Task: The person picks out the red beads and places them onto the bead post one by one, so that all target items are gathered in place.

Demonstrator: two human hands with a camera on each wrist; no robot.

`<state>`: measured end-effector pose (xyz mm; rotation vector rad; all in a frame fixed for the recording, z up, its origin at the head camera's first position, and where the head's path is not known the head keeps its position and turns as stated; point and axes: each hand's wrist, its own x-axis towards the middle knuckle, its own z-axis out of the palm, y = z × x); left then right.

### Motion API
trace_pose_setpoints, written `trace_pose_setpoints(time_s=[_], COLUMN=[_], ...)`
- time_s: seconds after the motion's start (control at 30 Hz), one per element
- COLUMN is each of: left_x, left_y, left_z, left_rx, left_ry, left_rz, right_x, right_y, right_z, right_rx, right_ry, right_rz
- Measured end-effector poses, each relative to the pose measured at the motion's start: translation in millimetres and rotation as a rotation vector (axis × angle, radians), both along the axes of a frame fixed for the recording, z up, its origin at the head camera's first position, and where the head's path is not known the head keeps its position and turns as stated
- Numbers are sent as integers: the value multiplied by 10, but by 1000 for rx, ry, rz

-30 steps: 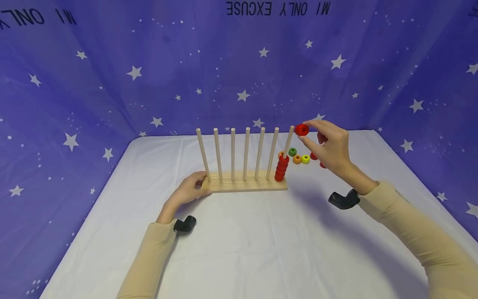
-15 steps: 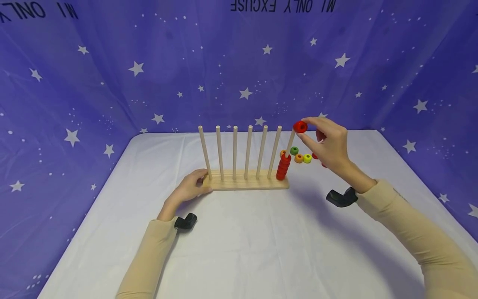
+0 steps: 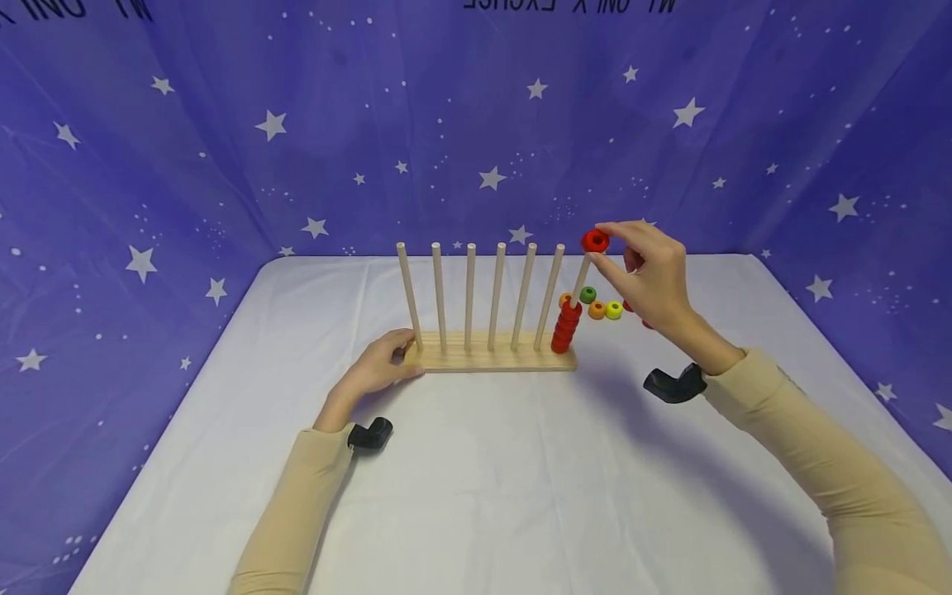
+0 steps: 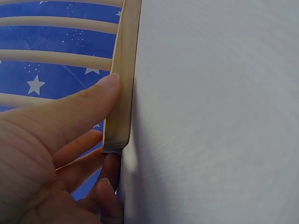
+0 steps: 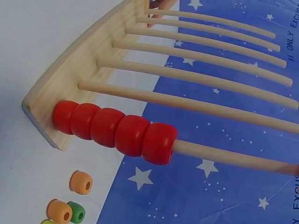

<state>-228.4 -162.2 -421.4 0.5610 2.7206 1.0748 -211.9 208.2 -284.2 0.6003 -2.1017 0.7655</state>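
Note:
A wooden peg rack (image 3: 491,355) with a row of upright pegs stands on the table. My left hand (image 3: 375,364) grips the left end of its base; in the left wrist view the thumb (image 4: 96,100) lies on the base's edge (image 4: 122,112). Between the thumb and a finger, my right hand (image 3: 654,273) pinches a red bead (image 3: 595,241) at the tip of the rightmost peg (image 3: 580,281). Whether the peg has entered its hole cannot be told. Several red beads (image 5: 114,128) are stacked at the bottom of that peg.
Behind the rack's right end lie loose beads: a green bead (image 3: 587,294), an orange bead (image 3: 597,310), a yellow bead (image 3: 613,310) and another orange bead (image 5: 81,182). Red beads are partly hidden by the right hand. A starry blue cloth (image 3: 446,124) rises behind the white table (image 3: 476,479).
My right hand has moved the red bead slightly left and up, from beside the rightmost peg to its tip. The left hand keeps its grip on the base.

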Motion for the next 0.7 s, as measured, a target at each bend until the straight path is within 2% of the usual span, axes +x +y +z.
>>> trace_pose_setpoints(time_s=[0.7], left_x=[6], left_y=[-11], left_z=[7], left_rx=[-3], left_ry=[-2], left_rz=[-5], right_x=[-13], right_y=[-20], right_z=[-8], right_rx=[-16], right_ry=[-103], right_rz=[-7])
